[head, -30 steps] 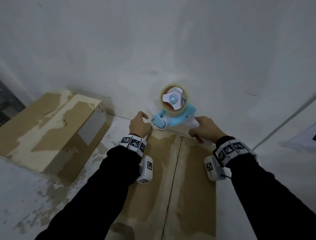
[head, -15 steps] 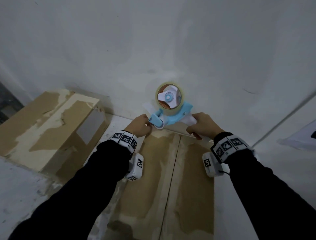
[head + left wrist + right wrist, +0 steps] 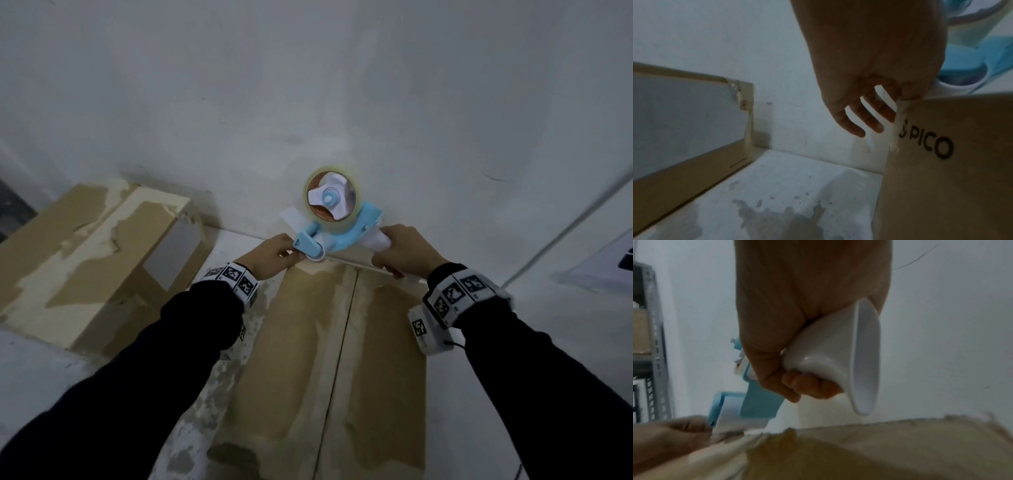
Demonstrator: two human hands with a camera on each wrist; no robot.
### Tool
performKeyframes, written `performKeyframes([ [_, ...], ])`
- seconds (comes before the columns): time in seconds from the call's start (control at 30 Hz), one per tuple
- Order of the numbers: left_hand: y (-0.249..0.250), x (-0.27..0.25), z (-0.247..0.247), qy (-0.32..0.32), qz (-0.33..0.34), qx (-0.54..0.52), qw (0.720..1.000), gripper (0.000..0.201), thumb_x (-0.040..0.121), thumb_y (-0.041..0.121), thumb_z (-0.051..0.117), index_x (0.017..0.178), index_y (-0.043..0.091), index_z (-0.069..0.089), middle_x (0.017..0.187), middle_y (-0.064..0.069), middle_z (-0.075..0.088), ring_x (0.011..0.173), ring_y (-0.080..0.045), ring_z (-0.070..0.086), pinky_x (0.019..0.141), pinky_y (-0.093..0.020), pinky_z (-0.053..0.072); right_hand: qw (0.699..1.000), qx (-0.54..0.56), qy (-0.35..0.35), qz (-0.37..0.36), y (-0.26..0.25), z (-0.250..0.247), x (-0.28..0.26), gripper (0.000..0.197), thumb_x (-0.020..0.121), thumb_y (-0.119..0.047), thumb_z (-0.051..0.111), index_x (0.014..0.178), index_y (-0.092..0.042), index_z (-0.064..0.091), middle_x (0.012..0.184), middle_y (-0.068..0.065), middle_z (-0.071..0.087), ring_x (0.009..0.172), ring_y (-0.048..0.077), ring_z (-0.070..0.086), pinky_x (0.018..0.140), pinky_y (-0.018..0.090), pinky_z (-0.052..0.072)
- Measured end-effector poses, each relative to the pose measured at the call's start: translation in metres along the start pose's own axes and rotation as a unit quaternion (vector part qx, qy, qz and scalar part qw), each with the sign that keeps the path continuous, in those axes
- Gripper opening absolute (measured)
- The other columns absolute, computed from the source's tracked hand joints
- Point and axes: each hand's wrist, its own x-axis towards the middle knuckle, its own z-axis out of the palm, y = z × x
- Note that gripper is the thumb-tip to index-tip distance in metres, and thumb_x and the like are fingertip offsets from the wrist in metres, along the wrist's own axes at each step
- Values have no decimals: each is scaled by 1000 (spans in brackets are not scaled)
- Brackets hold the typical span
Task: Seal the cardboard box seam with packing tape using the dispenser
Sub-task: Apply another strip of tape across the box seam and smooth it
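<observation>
A brown cardboard box (image 3: 301, 342) lies flat in front of me, its centre seam (image 3: 346, 342) running away toward the wall. At the box's far edge sits a blue tape dispenser (image 3: 346, 236) carrying a clear tape roll (image 3: 330, 198). My right hand (image 3: 404, 253) grips its white handle (image 3: 828, 356), fingers curled round it. My left hand (image 3: 270, 255) rests at the far edge beside the dispenser's front roller (image 3: 310, 245). Its fingers (image 3: 855, 126) hang straight down past the box corner (image 3: 904, 104). Thumb and forefinger are hidden. A short tape flap (image 3: 291, 217) sticks out beyond the roller.
A second cardboard box (image 3: 85, 260) with torn paper patches stands at the left against the white wall (image 3: 308, 85). The stained white tabletop (image 3: 787, 194) shows between the two boxes. A metal shelf rack (image 3: 653, 353) is farther left.
The dispenser has shifted slightly left and lower toward the box's far edge. My left hand has dropped from a raised thumb to lie at the edge by the roller.
</observation>
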Motion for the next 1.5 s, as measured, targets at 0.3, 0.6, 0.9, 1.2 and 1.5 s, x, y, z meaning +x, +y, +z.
performKeyframes([
  [0.3, -7, 4, 2, 64, 44, -9, 997, 25, 92, 25, 55, 107, 10, 68, 107, -9, 61, 94, -22, 59, 87, -29, 45, 997, -81, 16, 7, 41, -23, -24, 27, 72, -18, 67, 61, -27, 44, 48, -9, 56, 45, 13, 53, 51, 27, 42],
  [0.6, 7, 8, 8, 59, 97, 51, 992, 31, 92, 24, 55, 121, 16, 60, 114, -6, 53, 98, -17, 55, 86, -22, 41, 997, -6, 70, 16, 76, -18, -40, 23, 71, -7, 68, 59, -19, 52, 37, -9, 52, 37, 15, 52, 44, 24, 42],
  [0.9, 42, 10, 7, 58, 138, 243, 958, 16, 85, 5, 58, 95, 11, 68, 103, -8, 56, 96, -24, 54, 81, -30, 42, 986, 143, 82, 16, 73, -9, -48, 31, 77, -33, 77, 85, -5, 66, 59, 8, 60, 47, 23, 55, 44, 31, 48],
  [1.2, 62, 13, 33, -43, 20, 356, 933, 56, 94, 55, 15, 132, 25, 43, 131, -3, 47, 118, -30, 38, 100, -41, 33, 985, 168, 33, 24, 69, -16, -47, 26, 82, -21, 74, 99, -4, 65, 71, 17, 70, 56, 26, 64, 53, 36, 56],
  [1.5, 67, 14, 51, -88, -56, 255, 961, 49, 99, 45, 14, 140, 23, 29, 146, -3, 27, 139, -22, 17, 109, -64, 10, 990, 120, 57, 47, 63, -14, -39, 32, 71, -37, 78, 78, -10, 63, 58, 3, 58, 47, 17, 47, 49, 29, 39],
])
